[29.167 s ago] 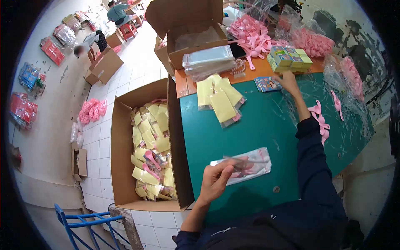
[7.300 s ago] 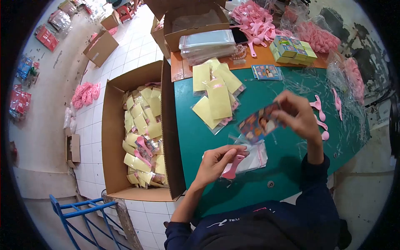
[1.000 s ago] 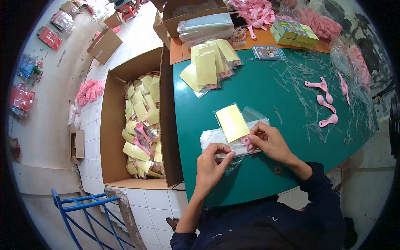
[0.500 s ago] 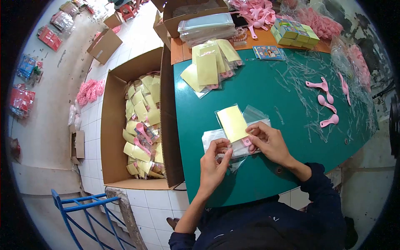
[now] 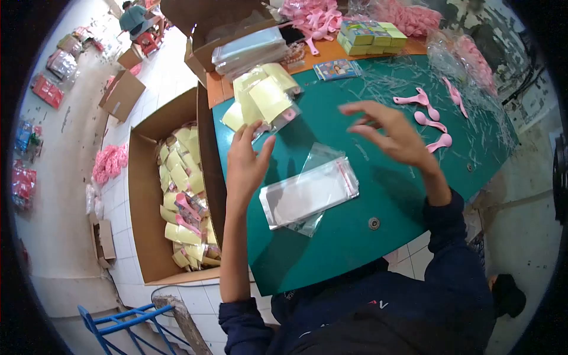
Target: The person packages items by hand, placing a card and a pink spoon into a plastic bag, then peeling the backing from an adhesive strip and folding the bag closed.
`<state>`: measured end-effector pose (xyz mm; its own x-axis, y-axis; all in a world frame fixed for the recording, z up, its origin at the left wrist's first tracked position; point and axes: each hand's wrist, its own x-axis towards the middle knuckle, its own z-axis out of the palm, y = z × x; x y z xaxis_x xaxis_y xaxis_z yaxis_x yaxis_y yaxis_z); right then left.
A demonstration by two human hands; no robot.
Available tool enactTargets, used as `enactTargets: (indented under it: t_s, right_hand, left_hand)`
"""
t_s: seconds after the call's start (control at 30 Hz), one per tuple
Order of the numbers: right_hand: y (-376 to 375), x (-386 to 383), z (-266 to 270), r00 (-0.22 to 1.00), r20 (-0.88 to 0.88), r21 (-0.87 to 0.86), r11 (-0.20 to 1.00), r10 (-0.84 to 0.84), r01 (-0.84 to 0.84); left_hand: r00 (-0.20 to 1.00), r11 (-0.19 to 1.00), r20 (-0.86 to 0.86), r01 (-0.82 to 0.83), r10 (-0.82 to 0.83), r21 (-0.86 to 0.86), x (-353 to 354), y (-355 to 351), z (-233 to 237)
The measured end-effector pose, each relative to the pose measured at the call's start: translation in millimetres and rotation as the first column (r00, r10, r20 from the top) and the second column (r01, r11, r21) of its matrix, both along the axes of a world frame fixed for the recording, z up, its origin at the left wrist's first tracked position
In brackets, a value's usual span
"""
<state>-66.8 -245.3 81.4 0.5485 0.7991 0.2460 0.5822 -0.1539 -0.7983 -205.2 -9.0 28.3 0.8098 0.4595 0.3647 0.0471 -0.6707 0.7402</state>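
Observation:
My left hand [image 5: 245, 163] is raised at the near edge of a pile of packets with pale yellow cards [image 5: 271, 99] in clear bags. Its thumb and fingers are apart, with nothing held. Bits of pink show inside some packets. Over the table's middle, my right hand [image 5: 393, 133] hangs in the air with loosely curved, parted fingers and nothing in them. Between and below both hands lies a stack of clear plastic bags [image 5: 310, 192], some skewed beneath it. Several pink spoons [image 5: 439, 142] rest to the right of my right hand.
Left of the green table [image 5: 349, 251] stands a deep cardboard box [image 5: 145, 225] full of similar packets. Pink spoons in a heap [image 5: 313, 18], small card stacks [image 5: 373, 38] and more bags [image 5: 248, 50] line the back. Plastic scraps [image 5: 408, 74] litter the right. A person [image 5: 136, 21] sits far off.
The yellow-card packet that was between my hands is now on the pile, released. My left hand has moved up and left; my right hand has lifted up and right. The view has shifted.

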Motion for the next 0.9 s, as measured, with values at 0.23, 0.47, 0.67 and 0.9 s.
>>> enactTargets:
  t_s: [0.23,0.47,0.67,0.9]
  right_hand:
    - [-172.6,76.0,-43.1,0.806,0.562,-0.461,0.739,-0.184,0.491]
    - [-167.4,66.8,-51.0,0.712,0.623,-0.268,0.766,-0.326,0.585]
    - [-84.6,48.6,8.5,0.809,0.446,0.069,0.916,-0.383,0.396]
    - [45.7,33.4,14.4,0.994,0.057,0.113,0.99,-0.093,0.087]
  left_hand:
    - [0.971,0.98,-0.24,0.054,-0.007,0.19,-13.0,-62.0,-16.6]
    - [0.974,0.971,-0.027,0.223,-0.226,-0.088,4.6,-57.9,-37.7]
    - [0.941,0.9,-0.164,0.218,-0.296,-0.377,7.5,-41.8,-36.5]
    - [0.963,0.49,0.127,0.23,-0.236,-0.841,1.5,-29.6,-36.0]
